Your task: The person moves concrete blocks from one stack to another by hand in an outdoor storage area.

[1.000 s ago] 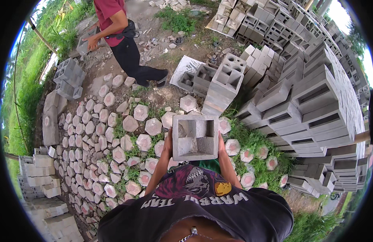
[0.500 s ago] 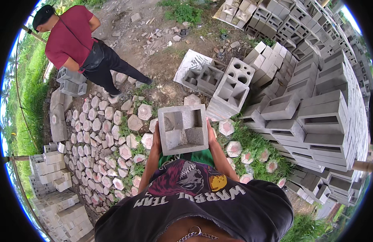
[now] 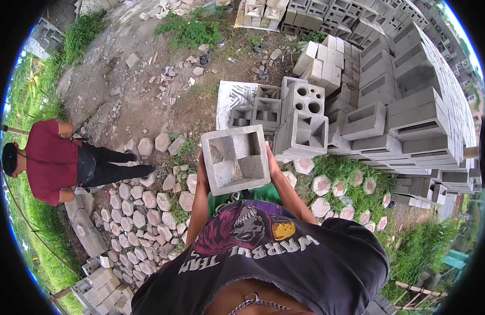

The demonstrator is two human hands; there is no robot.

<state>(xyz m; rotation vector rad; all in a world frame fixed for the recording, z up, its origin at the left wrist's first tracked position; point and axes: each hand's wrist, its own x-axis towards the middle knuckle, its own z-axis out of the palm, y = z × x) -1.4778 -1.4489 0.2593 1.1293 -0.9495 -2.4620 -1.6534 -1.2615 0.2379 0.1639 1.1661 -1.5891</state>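
Between my two hands I hold a square grey concrete block (image 3: pixel 235 161), up in front of my body, its recessed face with slanted inner facets towards me. My left hand (image 3: pixel 202 170) presses against the block's left side, and my right hand (image 3: pixel 271 158) is on its right side. Most of the fingers are hidden behind the block. Just beyond it, smaller square blocks (image 3: pixel 267 112) stand on a white sheet (image 3: pixel 233 97). To their right is a stack topped by a block with round holes (image 3: pixel 308 100) and a faceted block (image 3: pixel 311 131).
Tall stacks of hollow blocks (image 3: pixel 400 121) fill the right side. A person in a red shirt (image 3: pixel 52 160) stands at the left, facing away. Hexagonal pavers (image 3: pixel 128 223) cover the ground at lower left, with more pavers (image 3: pixel 321 185) in grass on the right. Rubble (image 3: pixel 187 71) lies ahead.
My view has turned to the right, so the person in red now appears lower and farther left. The held block stays between my hands, slightly tilted and nearer the small blocks on the sheet.
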